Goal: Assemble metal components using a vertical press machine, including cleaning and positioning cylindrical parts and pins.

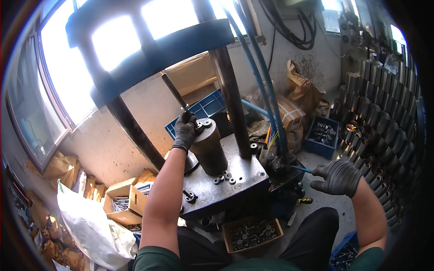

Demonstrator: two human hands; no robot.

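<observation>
My left hand [184, 132], in a dark grey glove, is at the top of an upright steel cylinder [210, 151] on the press bed. Its fingers are closed around a small part with a shiny tip [185, 107], mostly hidden by the glove. Just above that tip ends a dark slanting rod [174, 89]. Small bearing-like rings [207, 123] sit on the cylinder's top, beside my fingers. Off to the right, my gloved right hand [340, 177] grips the end of a thin blue lever [302, 169]. More small rings [227, 175] lie at the cylinder's foot.
A blue press frame [167, 49] with steel columns [230, 104] surrounds the cylinder. A box of dark metal parts [252, 235] stands below the bed. Stacked metal tubes [379, 104] fill the right side. Blue hoses [267, 86] run down behind the lever. A white sack [90, 223] lies left.
</observation>
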